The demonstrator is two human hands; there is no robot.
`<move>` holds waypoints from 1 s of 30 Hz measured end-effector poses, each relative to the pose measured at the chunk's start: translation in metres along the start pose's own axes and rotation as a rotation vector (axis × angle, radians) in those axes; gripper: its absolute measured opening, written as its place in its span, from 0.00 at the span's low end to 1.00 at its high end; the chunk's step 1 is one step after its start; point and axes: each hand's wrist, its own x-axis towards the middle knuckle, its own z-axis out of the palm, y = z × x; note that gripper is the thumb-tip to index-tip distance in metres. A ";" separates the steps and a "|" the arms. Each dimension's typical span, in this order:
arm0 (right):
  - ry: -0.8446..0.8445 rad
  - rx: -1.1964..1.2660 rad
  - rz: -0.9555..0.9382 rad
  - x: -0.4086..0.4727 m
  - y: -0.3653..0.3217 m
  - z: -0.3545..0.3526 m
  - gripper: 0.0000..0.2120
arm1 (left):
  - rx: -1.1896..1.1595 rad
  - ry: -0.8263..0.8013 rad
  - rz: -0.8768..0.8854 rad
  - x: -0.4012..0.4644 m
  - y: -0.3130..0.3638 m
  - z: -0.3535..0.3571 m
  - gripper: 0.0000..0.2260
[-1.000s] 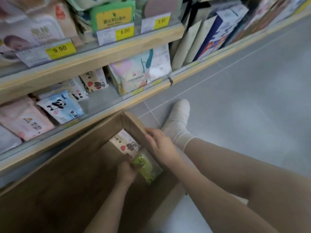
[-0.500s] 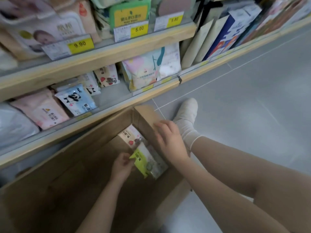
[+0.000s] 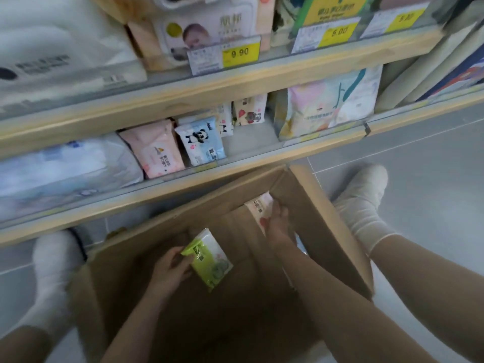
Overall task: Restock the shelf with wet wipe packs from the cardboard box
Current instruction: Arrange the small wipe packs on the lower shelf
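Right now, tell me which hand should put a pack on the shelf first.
Left. The left hand already holds the green pack raised; the right hand is deep in the box.

Inside the brown cardboard box [image 3: 324,221], the left hand [image 3: 170,271] grips a lime-green wipe pack [image 3: 209,260]; the right hand [image 3: 277,221] touches a white pack [image 3: 259,208].

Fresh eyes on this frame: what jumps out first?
The green pack in the left hand, low in the middle, bright against the brown box. Just right of it, the right hand is on a white pack at the box's far corner. Above, the yellow 9.90 tag on the upper shelf edge catches the eye.
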 end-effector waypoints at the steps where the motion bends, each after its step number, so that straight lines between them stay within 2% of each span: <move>1: 0.010 -0.081 0.026 0.004 -0.002 0.001 0.28 | 0.005 -0.004 -0.010 0.001 -0.001 0.000 0.07; 3: 0.026 -0.201 0.034 0.010 -0.003 0.007 0.28 | 0.017 -0.002 -0.022 0.004 -0.004 0.000 0.07; 7: 0.058 -0.172 0.089 0.008 0.001 0.007 0.18 | 0.030 -0.022 0.008 0.000 -0.002 0.004 0.06; 11: -0.013 -0.023 -0.044 -0.008 -0.003 -0.020 0.06 | 0.029 -0.043 0.074 -0.015 0.015 0.006 0.05; 15: -0.145 0.177 -0.185 -0.049 -0.023 -0.061 0.06 | 0.024 -0.084 0.186 -0.036 0.047 0.005 0.06; 18: -0.179 0.231 -0.347 -0.075 -0.055 -0.101 0.05 | 0.028 -0.094 0.290 -0.045 0.076 -0.001 0.06; 22: -0.132 0.388 -0.490 -0.089 -0.100 -0.157 0.06 | -0.014 -0.059 0.386 -0.054 0.108 -0.012 0.06; 24: -0.042 0.399 -0.569 -0.081 -0.119 -0.174 0.05 | -0.062 -0.021 0.415 -0.053 0.122 -0.018 0.07; 27: 0.105 0.338 -0.621 -0.051 -0.139 -0.173 0.09 | -0.127 0.018 0.444 -0.047 0.137 -0.023 0.08; 30: 0.120 0.254 -0.605 0.005 -0.138 -0.148 0.06 | -0.144 0.026 0.454 -0.037 0.142 -0.022 0.08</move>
